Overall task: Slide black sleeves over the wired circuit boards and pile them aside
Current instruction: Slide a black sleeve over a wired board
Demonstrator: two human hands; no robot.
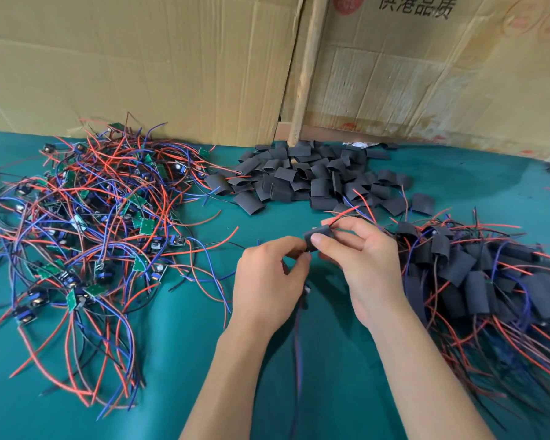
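Now black sleeve (317,238) tilted, between both hands.

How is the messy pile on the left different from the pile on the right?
The left pile shows bare green circuit boards; in the right pile the boards are hidden inside black sleeves. The left pile spreads loosely, while the right pile lies more bunched together. Both have red, blue and black wires and rest on the green cloth.
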